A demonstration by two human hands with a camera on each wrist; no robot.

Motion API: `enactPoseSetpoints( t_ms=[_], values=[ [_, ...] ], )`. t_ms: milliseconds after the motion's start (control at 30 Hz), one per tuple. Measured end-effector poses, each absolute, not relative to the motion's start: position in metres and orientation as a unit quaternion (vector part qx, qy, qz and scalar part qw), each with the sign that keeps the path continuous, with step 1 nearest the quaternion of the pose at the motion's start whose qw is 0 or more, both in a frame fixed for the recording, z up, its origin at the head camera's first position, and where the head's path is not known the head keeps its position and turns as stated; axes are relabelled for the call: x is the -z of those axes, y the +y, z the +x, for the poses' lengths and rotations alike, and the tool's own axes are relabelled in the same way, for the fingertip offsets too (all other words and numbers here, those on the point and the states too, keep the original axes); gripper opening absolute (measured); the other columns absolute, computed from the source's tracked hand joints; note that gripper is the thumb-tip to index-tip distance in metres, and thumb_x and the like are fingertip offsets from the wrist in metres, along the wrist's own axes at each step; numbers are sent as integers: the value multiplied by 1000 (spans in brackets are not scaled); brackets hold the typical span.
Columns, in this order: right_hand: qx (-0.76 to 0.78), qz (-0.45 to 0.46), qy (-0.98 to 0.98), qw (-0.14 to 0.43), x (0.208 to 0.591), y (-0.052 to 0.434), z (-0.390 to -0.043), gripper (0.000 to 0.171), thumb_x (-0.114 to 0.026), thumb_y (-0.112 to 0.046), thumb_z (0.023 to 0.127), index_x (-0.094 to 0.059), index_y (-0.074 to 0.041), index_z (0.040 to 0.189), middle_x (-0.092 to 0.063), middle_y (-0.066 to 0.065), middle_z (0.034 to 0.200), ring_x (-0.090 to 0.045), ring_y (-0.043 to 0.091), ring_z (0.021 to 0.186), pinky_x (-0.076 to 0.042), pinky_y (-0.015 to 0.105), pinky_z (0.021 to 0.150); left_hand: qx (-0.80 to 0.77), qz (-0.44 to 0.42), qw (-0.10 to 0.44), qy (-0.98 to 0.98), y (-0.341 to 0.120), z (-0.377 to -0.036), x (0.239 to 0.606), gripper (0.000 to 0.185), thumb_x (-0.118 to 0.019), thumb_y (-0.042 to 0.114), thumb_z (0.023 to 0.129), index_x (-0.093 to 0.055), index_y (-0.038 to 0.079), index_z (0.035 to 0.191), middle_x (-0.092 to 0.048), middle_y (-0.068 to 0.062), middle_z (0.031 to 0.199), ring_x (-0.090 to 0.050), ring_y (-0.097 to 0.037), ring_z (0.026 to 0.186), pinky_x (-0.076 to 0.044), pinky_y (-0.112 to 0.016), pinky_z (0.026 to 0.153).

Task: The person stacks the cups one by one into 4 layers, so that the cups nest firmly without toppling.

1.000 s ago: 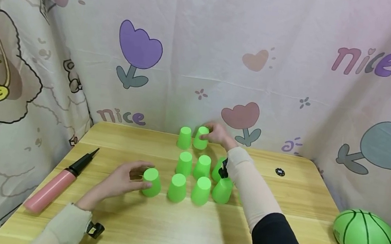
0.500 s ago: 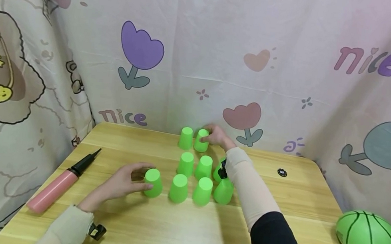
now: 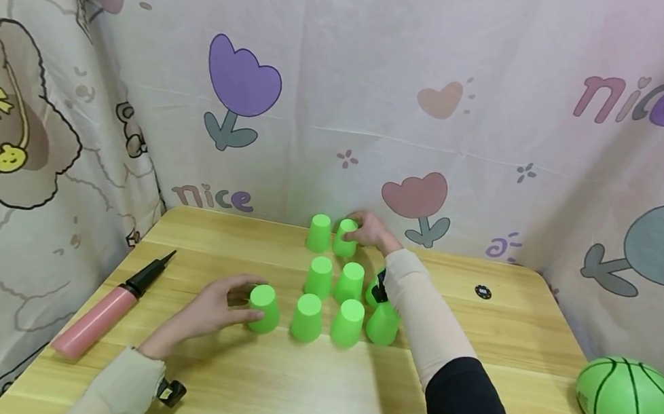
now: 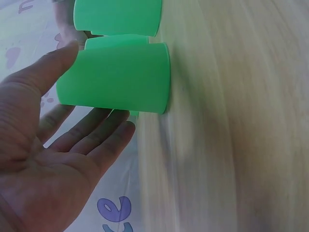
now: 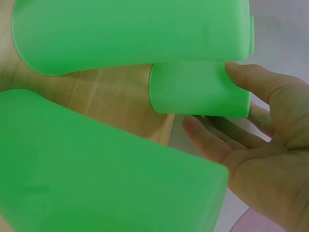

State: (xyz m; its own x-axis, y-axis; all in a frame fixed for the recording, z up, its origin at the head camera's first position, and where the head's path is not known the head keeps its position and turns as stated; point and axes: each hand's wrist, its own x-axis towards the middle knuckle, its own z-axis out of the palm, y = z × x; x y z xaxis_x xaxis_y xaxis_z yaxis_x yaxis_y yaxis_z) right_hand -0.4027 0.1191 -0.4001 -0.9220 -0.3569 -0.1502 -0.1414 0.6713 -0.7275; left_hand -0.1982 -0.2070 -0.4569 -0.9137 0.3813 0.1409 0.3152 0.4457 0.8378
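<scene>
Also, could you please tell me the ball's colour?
Green with black lines, the ball shows best in the head view.
</scene>
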Motion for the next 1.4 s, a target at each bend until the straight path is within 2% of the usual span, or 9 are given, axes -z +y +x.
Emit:
enactPoseSetpoints(
  t_ms=[133, 267, 500, 667, 933, 1100, 1267, 1400],
  values=[
    [378, -139, 904, 143, 400, 119, -401, 65, -75, -12, 96, -48, 0, 154, -51, 23, 156, -59, 37, 133, -61, 44, 101, -488, 199, 37, 849, -205, -197, 458, 67, -86, 29, 89, -59, 3, 144, -71, -11, 132, -69, -31, 122, -59, -46, 106],
    [386, -139, 900, 146, 399, 120, -400, 67, -75, -12, 96, -46, -1, 156, -50, 24, 157, -58, 40, 134, -59, 49, 106, -487, 189, 38, 852, -203, -196, 461, 66, -86, 29, 89, -59, 5, 144, -71, -11, 132, -69, -31, 122, -59, -46, 106],
    [343, -175, 913, 132, 387, 128, -397, 73, -77, -18, 95, -43, -1, 158, -46, 22, 162, -48, 42, 147, -44, 51, 122, -482, 182, 33, 857, -202, -196, 462, 64, -86, 29, 89, -60, 3, 142, -72, -14, 131, -70, -32, 119, -60, -46, 104],
    [352, -196, 906, 131, 369, 141, -387, 71, -73, -19, 98, -41, -4, 160, -47, 24, 161, -48, 44, 147, -45, 56, 120, -479, 177, 12, 860, -201, -197, 462, 60, -87, 28, 88, -62, 5, 138, -73, -12, 127, -72, -29, 116, -61, -44, 102],
    [339, -243, 906, 76, 355, 175, -360, 66, -71, -24, 101, -46, -5, 158, -51, 21, 159, -52, 44, 144, -50, 58, 115, -481, 157, -22, 862, -202, -214, 460, 59, -84, 26, 92, -59, 5, 141, -71, -16, 129, -71, -35, 116, -63, -47, 99],
    [352, -228, 907, 42, 346, 200, -333, 61, -72, -27, 101, -51, -9, 155, -57, 23, 153, -57, 45, 139, -51, 58, 114, -490, 150, -42, 858, -201, -235, 455, 57, -79, 24, 97, -56, 5, 145, -67, -19, 132, -68, -38, 120, -61, -50, 101],
    [378, -218, 900, 14, 345, 227, -306, 59, -69, -29, 103, -50, -9, 156, -58, 25, 150, -56, 46, 140, -46, 61, 118, -489, 146, -54, 858, -194, -254, 449, 56, -73, 25, 101, -51, 5, 149, -62, -23, 139, -62, -45, 128, -57, -58, 105],
    [400, -204, 893, -13, 351, 246, -287, 56, -68, -28, 104, -52, -7, 154, -59, 25, 149, -55, 46, 139, -49, 61, 115, -494, 133, -54, 857, -186, -268, 447, 58, -71, 28, 103, -48, 7, 152, -59, -24, 144, -56, -48, 135, -51, -63, 111]
  ],
)
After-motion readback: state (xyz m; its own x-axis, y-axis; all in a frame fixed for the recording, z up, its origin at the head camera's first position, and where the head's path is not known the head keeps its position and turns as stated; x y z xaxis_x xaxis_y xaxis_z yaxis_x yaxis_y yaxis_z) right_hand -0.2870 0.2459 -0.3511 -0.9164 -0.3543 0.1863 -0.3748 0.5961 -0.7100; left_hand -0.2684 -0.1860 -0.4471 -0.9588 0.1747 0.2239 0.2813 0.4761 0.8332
